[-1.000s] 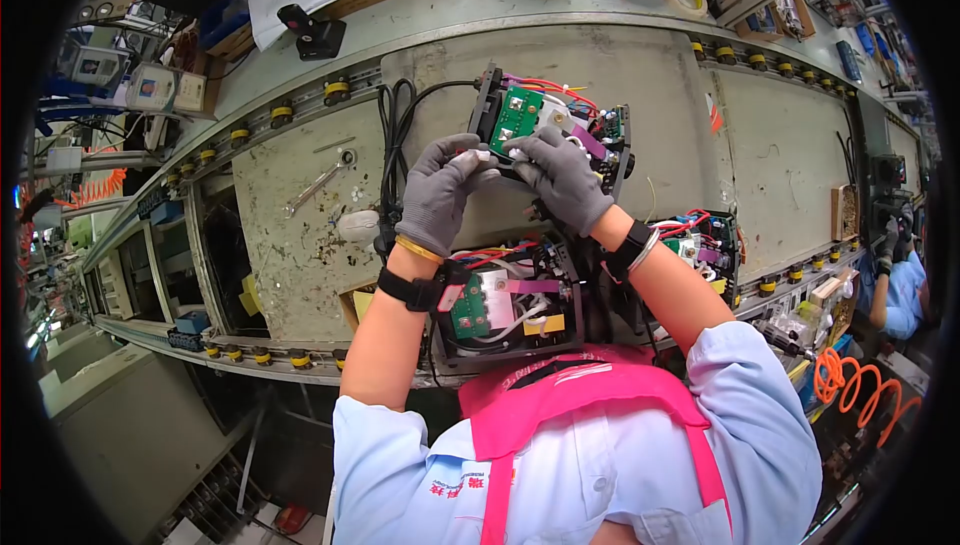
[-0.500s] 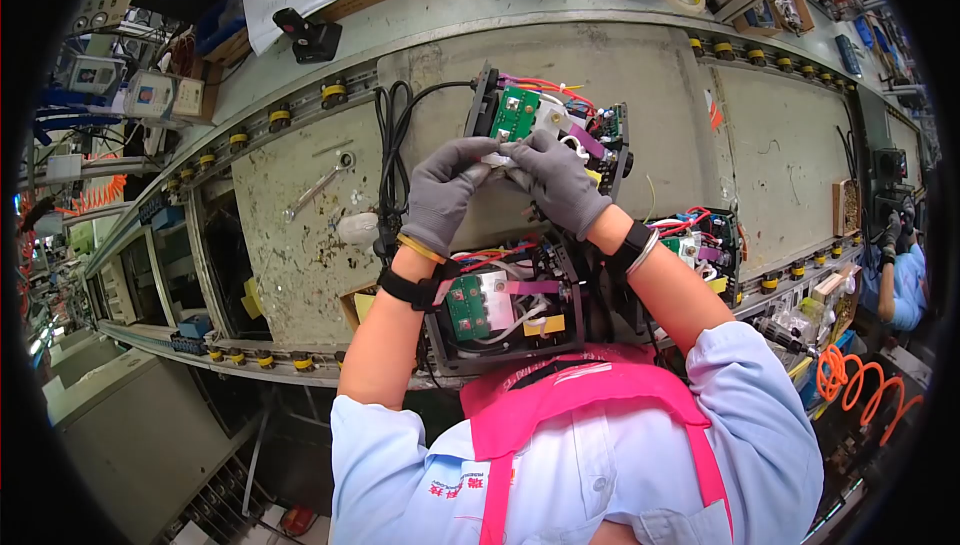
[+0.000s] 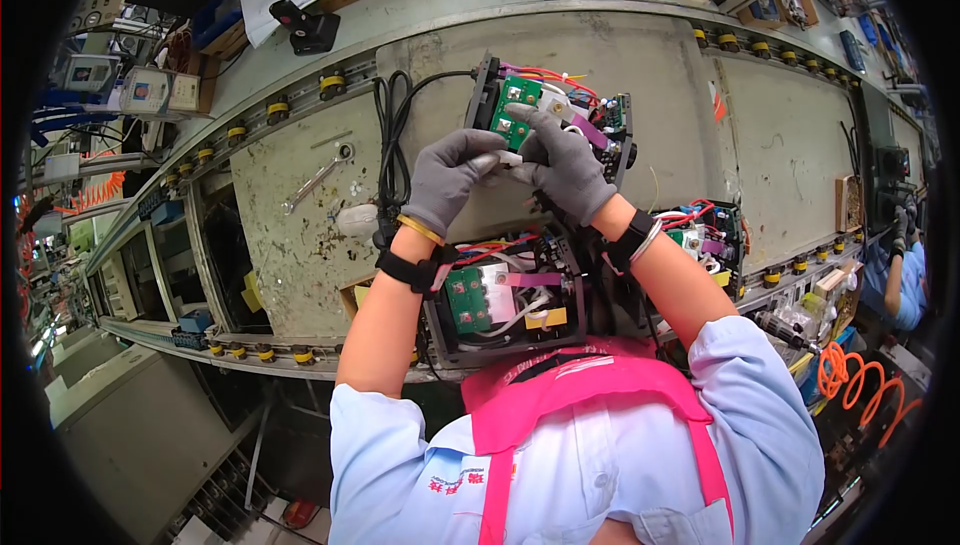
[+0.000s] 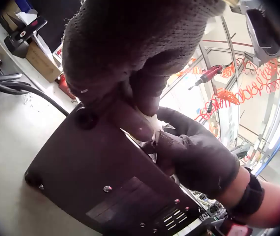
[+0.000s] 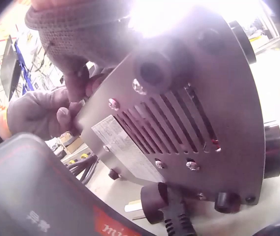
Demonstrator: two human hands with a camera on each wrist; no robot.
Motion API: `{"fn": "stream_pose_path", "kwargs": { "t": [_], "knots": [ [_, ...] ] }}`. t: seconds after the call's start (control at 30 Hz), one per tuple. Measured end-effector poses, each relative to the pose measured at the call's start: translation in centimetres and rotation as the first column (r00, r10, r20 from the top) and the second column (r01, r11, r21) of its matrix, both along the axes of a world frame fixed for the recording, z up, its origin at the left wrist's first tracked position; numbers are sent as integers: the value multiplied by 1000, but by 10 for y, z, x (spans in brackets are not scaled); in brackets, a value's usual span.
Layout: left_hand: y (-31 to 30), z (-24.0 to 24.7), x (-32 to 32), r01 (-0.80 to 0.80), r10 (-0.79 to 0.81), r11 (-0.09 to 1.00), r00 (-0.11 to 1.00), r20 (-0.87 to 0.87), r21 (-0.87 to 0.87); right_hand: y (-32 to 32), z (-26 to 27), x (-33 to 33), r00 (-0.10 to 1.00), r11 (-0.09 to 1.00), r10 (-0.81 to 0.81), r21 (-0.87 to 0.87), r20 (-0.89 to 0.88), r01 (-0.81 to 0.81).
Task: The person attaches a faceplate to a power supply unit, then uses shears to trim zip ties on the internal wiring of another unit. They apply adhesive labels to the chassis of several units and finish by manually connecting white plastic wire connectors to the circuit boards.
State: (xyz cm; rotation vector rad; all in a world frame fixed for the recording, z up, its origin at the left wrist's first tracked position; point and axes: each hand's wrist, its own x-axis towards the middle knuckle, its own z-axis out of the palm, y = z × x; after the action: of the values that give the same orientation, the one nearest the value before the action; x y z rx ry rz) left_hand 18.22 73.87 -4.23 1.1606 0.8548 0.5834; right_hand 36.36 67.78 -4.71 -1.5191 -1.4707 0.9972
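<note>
A small white piece (image 3: 509, 158), connector-like, lies between the two gloved hands in the head view. My left hand (image 3: 446, 177) pinches its left end between thumb and fingertips. At the right end, the curled fingers and thumb of my right hand (image 3: 572, 170) hold it, while the index finger sticks up over a green circuit board (image 3: 512, 117). Directly behind is an opened device on its side, its dark metal base (image 4: 100, 162) facing the left wrist camera. The right wrist view shows its slotted base plate (image 5: 174, 123); gloved fingers partly hide the white piece.
Similar opened devices stand nearer the body, one below the hands (image 3: 500, 300) and another at right (image 3: 705, 240). Black cables (image 3: 395, 145) run left of the work. A wrench (image 3: 318, 180) lies farther left. Rollers (image 3: 332, 87) line the conveyor edges.
The hands came together from slightly apart, bringing white parts to one spot in front of the device. Since then the right index finger has lifted away from the white piece.
</note>
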Motion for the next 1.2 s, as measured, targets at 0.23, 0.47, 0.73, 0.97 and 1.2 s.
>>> {"fn": "stream_pose_path", "kwargs": {
  "t": [0.23, 0.47, 0.73, 0.97, 1.2],
  "knots": [
    [7, -7, -2, 120, -121, 992, 991, -52, -24, -1, -6, -2, 999, 1000, 19, 3, 38, -19],
    [-5, -8, 3, 139, 183, 633, 929, -322, 762, -8, 23, 19, 990, 961, -141, 237, -14, 141],
    [-20, 19, 10, 447, 314, 331, 779, -543, 831, -40, 34, 36, 836, 999, -45, 16, 547, 43],
    [-24, 13, -1, 515, 240, 467, 709, -663, 719, -38, 29, 24, 763, 986, -78, -63, 642, 153],
    [-24, 11, 10, 619, 285, 309, 664, -691, 722, -33, 21, 33, 771, 981, -60, -107, 634, 164]
  ]
}}
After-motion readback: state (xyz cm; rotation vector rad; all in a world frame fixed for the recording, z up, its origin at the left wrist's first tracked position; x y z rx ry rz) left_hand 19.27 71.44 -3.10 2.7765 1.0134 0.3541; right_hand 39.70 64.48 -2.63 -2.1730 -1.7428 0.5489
